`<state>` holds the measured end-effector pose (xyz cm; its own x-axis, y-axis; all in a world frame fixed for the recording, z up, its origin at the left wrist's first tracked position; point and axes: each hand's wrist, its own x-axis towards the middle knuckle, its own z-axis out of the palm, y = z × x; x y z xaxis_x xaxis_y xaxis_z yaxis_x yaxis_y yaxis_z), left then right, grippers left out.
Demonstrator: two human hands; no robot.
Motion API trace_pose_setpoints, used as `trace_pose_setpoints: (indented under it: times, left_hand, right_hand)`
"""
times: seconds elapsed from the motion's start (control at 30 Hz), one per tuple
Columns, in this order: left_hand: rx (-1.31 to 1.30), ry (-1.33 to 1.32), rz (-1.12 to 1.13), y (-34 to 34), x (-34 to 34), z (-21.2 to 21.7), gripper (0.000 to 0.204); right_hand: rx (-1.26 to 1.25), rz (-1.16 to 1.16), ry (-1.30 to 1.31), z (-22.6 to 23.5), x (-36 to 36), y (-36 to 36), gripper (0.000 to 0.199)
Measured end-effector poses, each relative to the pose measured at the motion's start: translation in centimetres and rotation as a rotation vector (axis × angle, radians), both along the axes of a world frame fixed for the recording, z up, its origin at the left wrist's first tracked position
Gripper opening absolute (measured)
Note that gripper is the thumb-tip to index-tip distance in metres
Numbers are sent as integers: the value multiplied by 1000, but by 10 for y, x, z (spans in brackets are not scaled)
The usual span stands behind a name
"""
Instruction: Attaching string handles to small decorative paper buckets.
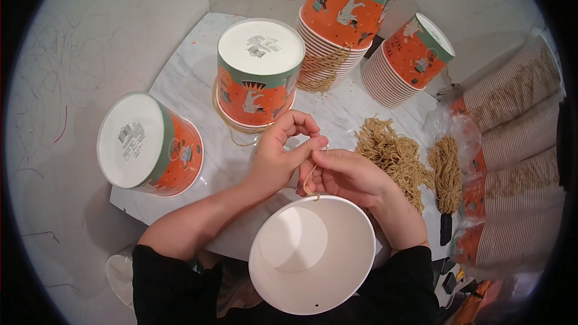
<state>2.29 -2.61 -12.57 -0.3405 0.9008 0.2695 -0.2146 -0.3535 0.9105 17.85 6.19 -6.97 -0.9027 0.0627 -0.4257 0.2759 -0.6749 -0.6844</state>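
Note:
A paper bucket (pixel 355 229) leans against me with its white inside facing up. Tan cord (pixel 309 182) passes through its far rim and runs up to my fingers. My left hand (pixel 282 151) pinches the cord between thumb and forefinger. Close beside it, my right hand (pixel 349 176) is closed at the same spot, its thumb against the cord; the exact grip is partly hidden. A small dark hole shows in the bucket's near rim. Right of my hands lies a loose heap of tan cords (pixel 391 159).
Upside-down orange and green buckets stand at left (pixel 180 153) and behind my hands (pixel 259 93). Two bucket stacks (pixel 346 12) (pixel 415 54) rise at the back. A tied cord bundle (pixel 445 171) lies at right, near bagged bucket stacks (pixel 512 135). Walls border the marbled table (pixel 183 78).

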Motion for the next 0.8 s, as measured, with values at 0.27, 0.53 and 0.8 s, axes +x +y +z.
trace_pose_setpoints:
  times: [0.27, 0.53, 0.8]
  left_hand:
    - [186, 140, -42, -13, -4, 10, 37]
    - [388, 243, -240, -11, -9, 8, 56]
    - [369, 178, -246, -14, -8, 12, 41]
  right_hand:
    - [-1, -283, 170, 15, 7, 9, 37]
    - [170, -583, 521, 50, 47, 46, 28]
    - [122, -840, 810, 101, 118, 75, 12]
